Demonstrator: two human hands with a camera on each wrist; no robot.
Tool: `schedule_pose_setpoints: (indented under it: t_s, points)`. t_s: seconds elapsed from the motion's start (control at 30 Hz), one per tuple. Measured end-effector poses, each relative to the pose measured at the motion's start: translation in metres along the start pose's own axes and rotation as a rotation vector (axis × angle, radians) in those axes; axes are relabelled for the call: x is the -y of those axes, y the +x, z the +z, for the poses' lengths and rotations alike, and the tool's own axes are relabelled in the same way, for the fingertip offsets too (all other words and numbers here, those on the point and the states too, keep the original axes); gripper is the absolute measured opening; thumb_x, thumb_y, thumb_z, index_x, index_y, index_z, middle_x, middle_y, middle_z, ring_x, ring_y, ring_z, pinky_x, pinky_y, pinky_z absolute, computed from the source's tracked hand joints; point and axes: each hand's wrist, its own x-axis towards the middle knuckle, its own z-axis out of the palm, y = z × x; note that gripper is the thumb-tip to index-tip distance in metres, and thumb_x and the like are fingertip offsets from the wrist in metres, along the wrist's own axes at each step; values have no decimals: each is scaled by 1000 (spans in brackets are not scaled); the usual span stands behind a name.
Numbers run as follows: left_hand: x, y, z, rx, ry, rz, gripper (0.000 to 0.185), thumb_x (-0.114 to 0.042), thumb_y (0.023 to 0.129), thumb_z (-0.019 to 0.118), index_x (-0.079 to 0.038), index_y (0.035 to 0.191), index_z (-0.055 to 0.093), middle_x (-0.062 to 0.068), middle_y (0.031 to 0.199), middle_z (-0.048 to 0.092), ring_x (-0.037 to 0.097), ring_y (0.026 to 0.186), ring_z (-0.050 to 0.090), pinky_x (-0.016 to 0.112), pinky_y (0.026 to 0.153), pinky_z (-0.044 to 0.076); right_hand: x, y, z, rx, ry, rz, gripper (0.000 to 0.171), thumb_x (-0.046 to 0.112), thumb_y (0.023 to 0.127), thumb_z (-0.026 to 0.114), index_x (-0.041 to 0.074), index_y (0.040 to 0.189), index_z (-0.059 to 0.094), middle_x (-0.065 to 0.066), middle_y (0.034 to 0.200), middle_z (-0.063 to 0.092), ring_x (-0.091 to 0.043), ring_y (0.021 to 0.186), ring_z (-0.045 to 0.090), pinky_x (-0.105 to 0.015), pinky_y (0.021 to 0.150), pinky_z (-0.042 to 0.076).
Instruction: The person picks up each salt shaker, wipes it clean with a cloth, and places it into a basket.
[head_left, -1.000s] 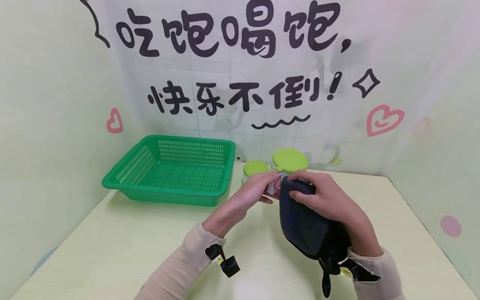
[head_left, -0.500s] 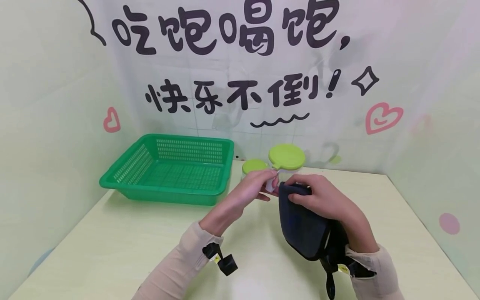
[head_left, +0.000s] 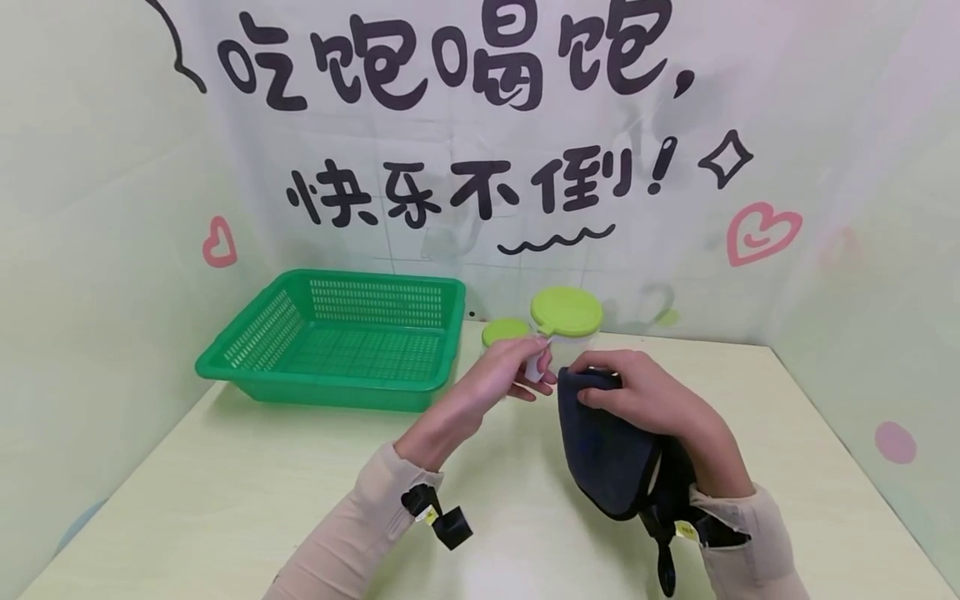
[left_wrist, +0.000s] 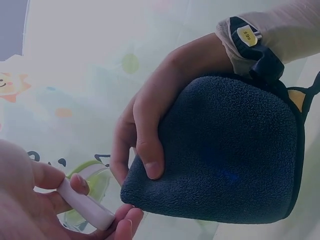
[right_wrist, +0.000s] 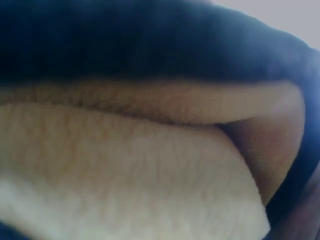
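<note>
My right hand [head_left: 645,400] grips a dark navy fleece pouch [head_left: 611,458] above the table, thumb and fingers curled over its upper edge. In the left wrist view the right hand [left_wrist: 150,130] wraps the pouch [left_wrist: 225,155] from the left. My left hand [head_left: 510,371] pinches a small white stick-like object [head_left: 537,363] just left of the pouch's top; the same white object [left_wrist: 85,204] lies between fingertips in the left wrist view. The right wrist view is filled by the pouch's cream fleece lining [right_wrist: 125,160] under its dark rim.
A green perforated plastic basket [head_left: 255,367] sits at the back left of the pale table [head_left: 225,500]. Two clear jars with lime-green lids, one small [head_left: 504,331] and one larger [head_left: 566,312], stand behind my hands. Printed backdrop walls enclose the table on three sides.
Both hands stay together with hardly any shift. The left hand has pulled the white object slightly away from the pouch's top edge, and the view has drifted a little.
</note>
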Motion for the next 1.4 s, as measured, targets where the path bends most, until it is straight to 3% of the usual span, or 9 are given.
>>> schedule_pose_setpoints:
  t_s: [0.53,0.7,1.03,1.4]
  points:
    - [-1,-2,-1,-13,-27,-17,38,-37,109,40,-8,91,57,10,96,73,21,88,74,27,76,56,0,3,-3,6,-26,-4,21,14,94,69,21,113,72,3,101,72,-15,91,62,-39,87,52]
    - [-1,-2,0,-7,-21,-21,38,-36,109,39,-8,93,59,8,96,72,17,86,73,27,75,56,3,1,-3,-35,-18,-8,21,13,94,69,21,113,72,3,101,72,-15,92,63,-40,87,52]
    - [2,-1,2,21,-16,-18,41,-38,110,38,-7,94,59,7,92,71,30,96,75,27,75,57,8,-3,-4,-158,-6,-30,20,15,95,71,20,114,73,0,106,74,-16,95,64,-43,90,53]
    - [1,0,1,29,-32,-4,39,-37,109,39,-8,91,58,4,88,69,25,92,75,28,76,57,8,-5,-7,-235,-11,-49,19,17,95,72,21,114,74,0,109,75,-15,96,66,-39,89,54]
